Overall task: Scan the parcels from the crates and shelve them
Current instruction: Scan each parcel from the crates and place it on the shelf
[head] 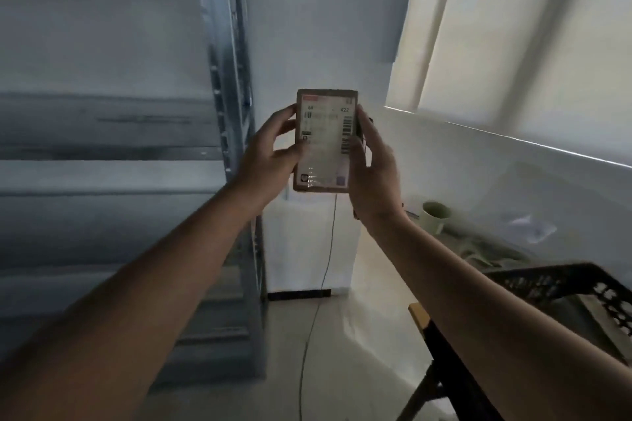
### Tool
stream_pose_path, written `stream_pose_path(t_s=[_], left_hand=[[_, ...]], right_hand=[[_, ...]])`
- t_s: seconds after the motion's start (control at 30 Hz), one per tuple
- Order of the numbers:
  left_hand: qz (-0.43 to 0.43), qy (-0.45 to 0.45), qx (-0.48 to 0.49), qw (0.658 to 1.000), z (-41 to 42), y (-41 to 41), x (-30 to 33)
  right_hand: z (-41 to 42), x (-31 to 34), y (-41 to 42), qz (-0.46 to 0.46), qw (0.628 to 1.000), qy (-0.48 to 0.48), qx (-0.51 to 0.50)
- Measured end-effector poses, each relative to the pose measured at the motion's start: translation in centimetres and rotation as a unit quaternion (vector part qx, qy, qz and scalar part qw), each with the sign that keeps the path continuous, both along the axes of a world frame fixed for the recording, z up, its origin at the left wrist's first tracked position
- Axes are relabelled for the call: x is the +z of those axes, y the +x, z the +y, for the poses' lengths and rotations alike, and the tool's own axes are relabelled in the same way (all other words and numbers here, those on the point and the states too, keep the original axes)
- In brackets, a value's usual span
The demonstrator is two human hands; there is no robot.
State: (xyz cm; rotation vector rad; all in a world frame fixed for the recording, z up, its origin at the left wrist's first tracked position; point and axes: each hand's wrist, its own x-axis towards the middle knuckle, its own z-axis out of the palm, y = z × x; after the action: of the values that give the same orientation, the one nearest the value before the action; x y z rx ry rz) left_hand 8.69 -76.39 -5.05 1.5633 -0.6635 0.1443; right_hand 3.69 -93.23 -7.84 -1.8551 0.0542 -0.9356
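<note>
A small brown cardboard parcel (325, 143) with a white shipping label and barcodes is held upright in front of me, label facing me. My left hand (270, 150) grips its left edge, thumb across the lower label. My right hand (371, 167) grips its right edge; a dark object shows behind the fingers, and I cannot tell what it is. A black perforated crate (561, 284) sits at the lower right on a table. Grey metal shelving (136, 154) fills the left side, blurred.
A shelving upright (232, 106) stands just left of the parcel. A green cup (434, 217) and a cloth lie on the table by the window. The table's black folding leg (444, 369) angles down at right. A thin cable (325, 270) runs down the wall onto the floor.
</note>
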Motion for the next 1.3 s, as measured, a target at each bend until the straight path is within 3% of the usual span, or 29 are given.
stream_pose_path(t_s=[0.53,0.9,1.3], left_hand=[[-0.092,0.048,0.211,0.972,36.2,3.1,1.1],[-0.143,0.058,0.34,0.927,52.7,11.6,0.9],[-0.181,0.098,0.401,0.893,69.4,24.9,0.6]], right_hand=[[36.0,1.3,9.7,-0.011,0.988,0.003,0.155],[53.6,2.1,21.8,-0.009,0.96,0.031,0.278],[70.2,2.3,37.0,-0.032,0.936,-0.021,0.35]])
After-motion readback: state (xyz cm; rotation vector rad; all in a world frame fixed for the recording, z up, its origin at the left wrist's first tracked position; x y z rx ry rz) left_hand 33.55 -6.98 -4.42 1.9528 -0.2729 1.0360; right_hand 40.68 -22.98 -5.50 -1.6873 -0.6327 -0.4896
